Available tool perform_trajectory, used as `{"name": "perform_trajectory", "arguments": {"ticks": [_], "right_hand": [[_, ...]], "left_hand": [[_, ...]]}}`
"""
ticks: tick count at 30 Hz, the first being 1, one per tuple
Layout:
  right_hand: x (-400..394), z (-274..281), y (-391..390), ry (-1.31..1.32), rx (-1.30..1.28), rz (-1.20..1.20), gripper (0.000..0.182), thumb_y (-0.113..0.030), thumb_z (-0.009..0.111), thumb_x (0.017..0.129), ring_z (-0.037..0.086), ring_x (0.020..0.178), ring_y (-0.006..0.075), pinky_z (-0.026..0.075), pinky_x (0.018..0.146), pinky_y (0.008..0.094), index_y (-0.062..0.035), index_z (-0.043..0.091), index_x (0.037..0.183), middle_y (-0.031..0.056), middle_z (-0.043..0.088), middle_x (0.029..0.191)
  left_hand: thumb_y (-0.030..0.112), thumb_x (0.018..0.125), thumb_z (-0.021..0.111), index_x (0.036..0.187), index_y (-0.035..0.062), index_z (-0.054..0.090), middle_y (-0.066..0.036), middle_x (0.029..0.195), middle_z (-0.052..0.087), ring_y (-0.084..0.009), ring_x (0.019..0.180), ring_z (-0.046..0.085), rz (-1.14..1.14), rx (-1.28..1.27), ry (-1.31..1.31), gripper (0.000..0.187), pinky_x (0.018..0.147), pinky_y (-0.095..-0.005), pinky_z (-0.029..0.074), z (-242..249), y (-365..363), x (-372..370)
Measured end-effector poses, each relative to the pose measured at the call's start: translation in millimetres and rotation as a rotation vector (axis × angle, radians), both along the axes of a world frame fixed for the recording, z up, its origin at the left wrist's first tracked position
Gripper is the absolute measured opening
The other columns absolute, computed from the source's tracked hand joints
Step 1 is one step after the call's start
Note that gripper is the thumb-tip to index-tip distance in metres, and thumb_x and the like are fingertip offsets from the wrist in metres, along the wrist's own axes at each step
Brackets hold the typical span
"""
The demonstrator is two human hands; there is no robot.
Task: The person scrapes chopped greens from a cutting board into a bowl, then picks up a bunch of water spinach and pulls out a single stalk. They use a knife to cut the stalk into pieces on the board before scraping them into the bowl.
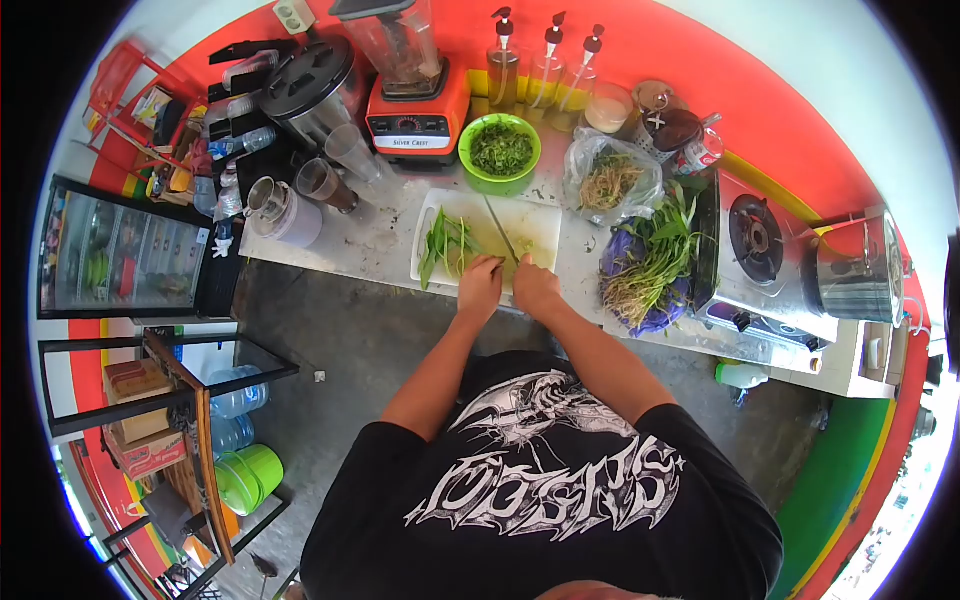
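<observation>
On a white cutting board (546,222) lies a bunch of green leafy stems (446,245), toward its left side. My left hand (481,282) is closed at the board's near edge, its fingers on the stem ends beside the blade. A knife (500,222) slants across the board, its handle inside my closed right hand (537,284). The two hands are close together. Behind the board stands a green bowl (500,183) full of chopped greens (501,150).
A red blender (418,112) and pump bottles (547,75) stand at the back. To the right are a plastic bag of roots (610,180), rooted greens (655,255), a stove (757,240) and a steel pot (858,268). Plastic cups (328,186) stand left.
</observation>
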State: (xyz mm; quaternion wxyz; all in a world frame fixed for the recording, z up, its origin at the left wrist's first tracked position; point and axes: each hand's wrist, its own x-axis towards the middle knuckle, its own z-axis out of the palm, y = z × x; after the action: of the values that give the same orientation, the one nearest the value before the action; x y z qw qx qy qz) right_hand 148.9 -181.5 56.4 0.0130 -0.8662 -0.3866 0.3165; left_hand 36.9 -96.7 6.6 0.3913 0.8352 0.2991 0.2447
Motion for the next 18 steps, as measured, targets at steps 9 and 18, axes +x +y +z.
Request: {"name": "perform_trajectory", "arguments": {"ticks": [9, 18], "right_hand": [[13, 7, -20, 0.133, 0.100, 0.031, 0.039, -0.032, 0.053, 0.102, 0.068, 0.105, 0.0463, 0.053, 0.092, 0.0550, 0.0015, 0.050, 0.121, 0.0291, 0.069, 0.110], [26, 1, -36, 0.080, 0.105, 0.058, 0.040, -0.035, 0.056, 0.099, 0.067, 0.106, 0.0465, 0.052, 0.092, 0.0559, -0.0029, 0.054, 0.123, 0.0282, 0.069, 0.111]], "left_hand": [[0.004, 0.083, 0.073, 0.101, 0.0033, 0.073, -0.015, 0.100, 0.069, -0.0348, 0.094, 0.066, 0.329, -0.022, 0.033, 0.018, 0.083, -0.0434, 0.053, 8, 9, -51], [0.013, 0.079, 0.080, 0.105, 0.0053, 0.070, -0.012, 0.102, 0.068, -0.0351, 0.099, 0.065, 0.361, 0.040, 0.256, 0.029, 0.085, -0.0466, 0.051, 0, 11, -49]]}}
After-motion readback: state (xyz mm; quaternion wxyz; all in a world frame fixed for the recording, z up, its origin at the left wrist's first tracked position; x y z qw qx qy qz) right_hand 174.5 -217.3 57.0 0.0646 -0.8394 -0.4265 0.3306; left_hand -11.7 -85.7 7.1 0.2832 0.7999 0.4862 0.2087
